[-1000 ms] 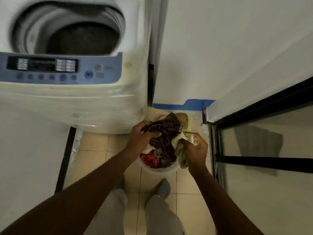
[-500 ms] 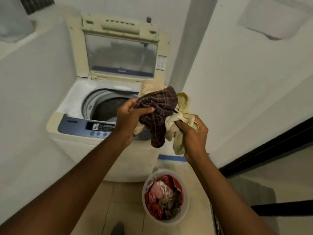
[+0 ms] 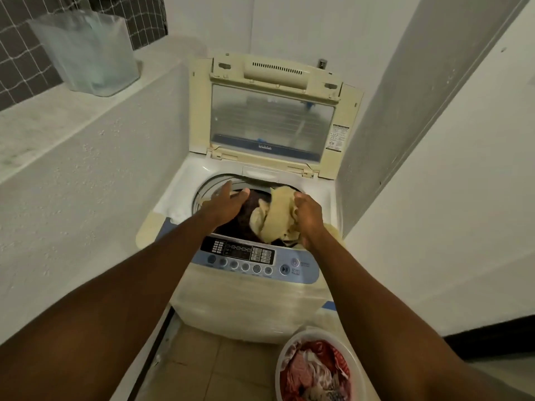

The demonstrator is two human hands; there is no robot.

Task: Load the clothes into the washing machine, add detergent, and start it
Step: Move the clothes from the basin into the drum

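Observation:
The top-loading washing machine [image 3: 246, 293] stands ahead with its lid [image 3: 272, 117] raised. Both my hands are over the drum opening. My left hand [image 3: 228, 202] has its fingers spread above a dark plaid garment [image 3: 246, 215] that lies in the drum. My right hand [image 3: 308, 214] is curled against a pale yellow cloth [image 3: 275, 218] that hangs into the drum. A white basket [image 3: 285, 360] with red and pink clothes [image 3: 315, 371] sits on the floor at the lower right.
The control panel [image 3: 249, 256] with buttons faces me below the drum. A low white wall [image 3: 86, 183] on the left carries a clear plastic container [image 3: 86, 50]. White walls close in on the right. Tiled floor [image 3: 208, 371] lies below.
I lifted the plaid and yellow clothes out of the basket and carried them up over the drum. My left hand has let go of the plaid garment, which now lies in the drum.

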